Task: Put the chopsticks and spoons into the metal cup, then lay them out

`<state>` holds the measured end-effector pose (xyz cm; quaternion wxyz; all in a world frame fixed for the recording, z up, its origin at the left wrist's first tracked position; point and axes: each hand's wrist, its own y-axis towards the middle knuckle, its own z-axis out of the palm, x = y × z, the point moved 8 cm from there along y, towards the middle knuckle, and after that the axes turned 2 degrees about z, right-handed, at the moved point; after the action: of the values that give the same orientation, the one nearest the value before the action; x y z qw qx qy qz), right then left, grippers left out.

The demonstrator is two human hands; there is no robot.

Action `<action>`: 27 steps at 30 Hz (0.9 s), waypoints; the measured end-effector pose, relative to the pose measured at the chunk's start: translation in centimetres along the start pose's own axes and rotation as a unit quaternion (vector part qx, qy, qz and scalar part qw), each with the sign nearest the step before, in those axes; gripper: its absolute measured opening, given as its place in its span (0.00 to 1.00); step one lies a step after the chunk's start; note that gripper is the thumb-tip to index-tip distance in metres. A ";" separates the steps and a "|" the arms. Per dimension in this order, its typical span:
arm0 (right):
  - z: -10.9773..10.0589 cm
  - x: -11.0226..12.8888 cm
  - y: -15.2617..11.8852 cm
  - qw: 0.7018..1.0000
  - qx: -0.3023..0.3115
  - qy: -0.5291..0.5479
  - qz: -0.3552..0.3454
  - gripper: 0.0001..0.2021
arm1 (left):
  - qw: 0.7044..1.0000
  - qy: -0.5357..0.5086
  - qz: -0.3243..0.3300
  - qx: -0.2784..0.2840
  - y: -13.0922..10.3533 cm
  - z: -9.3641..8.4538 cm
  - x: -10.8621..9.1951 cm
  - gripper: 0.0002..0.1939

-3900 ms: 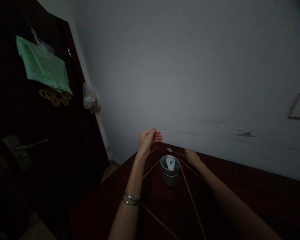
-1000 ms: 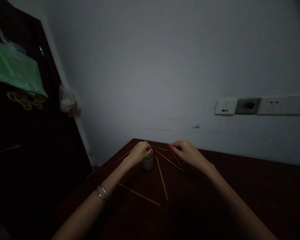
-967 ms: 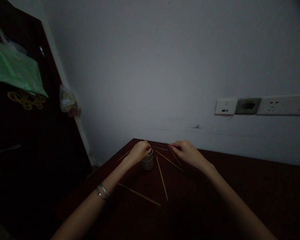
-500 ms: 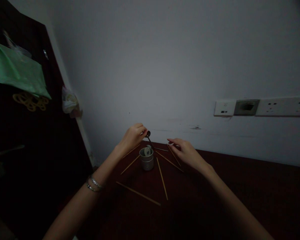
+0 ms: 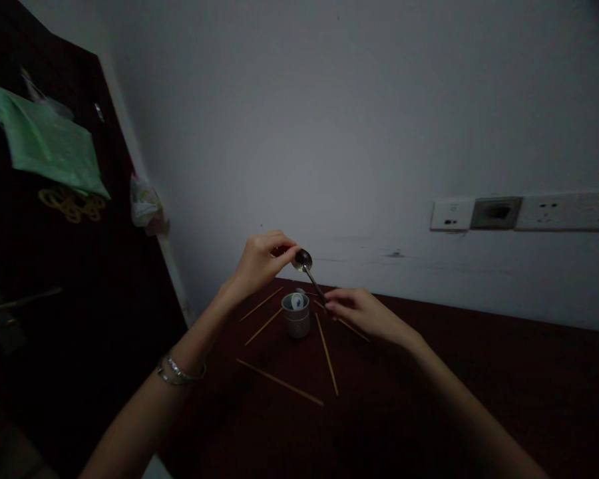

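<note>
A metal spoon (image 5: 314,282) hangs slantwise above the back of the dark red table (image 5: 409,399). Its bowl end is pinched by my left hand (image 5: 265,261), and the lower end of its handle is between the fingers of my right hand (image 5: 362,310). Below and left of the spoon stands a grey cup (image 5: 297,324), upright, with a white spoon (image 5: 297,301) bearing a blue mark inside it. Several thin wooden sticks lie spread around the cup, one (image 5: 279,382) in front and another (image 5: 327,354) to its right.
Behind the table rises a pale wall (image 5: 329,133) with sockets (image 5: 450,215) at the right. On the left is a dark door (image 5: 80,286) with a green cloth (image 5: 52,143) hanging on it. A plastic bag (image 5: 147,206) hangs near the door's edge.
My left hand has raised the spoon, whose bowl is now more visible. My right hand has moved left and closed on the handle. The view has shifted slightly.
</note>
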<state>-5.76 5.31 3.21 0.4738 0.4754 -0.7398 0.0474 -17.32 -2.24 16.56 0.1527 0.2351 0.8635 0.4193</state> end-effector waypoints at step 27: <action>1.6 -1.2 0.6 0.986 -0.118 0.107 0.056 0.15 | 0.905 -0.186 -0.343 0.168 -4.6 10.3 7.2 0.17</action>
<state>-7.12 5.62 1.68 0.5995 0.3662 -0.7107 0.0373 -19.95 5.88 6.23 0.4034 0.0202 0.9043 0.1383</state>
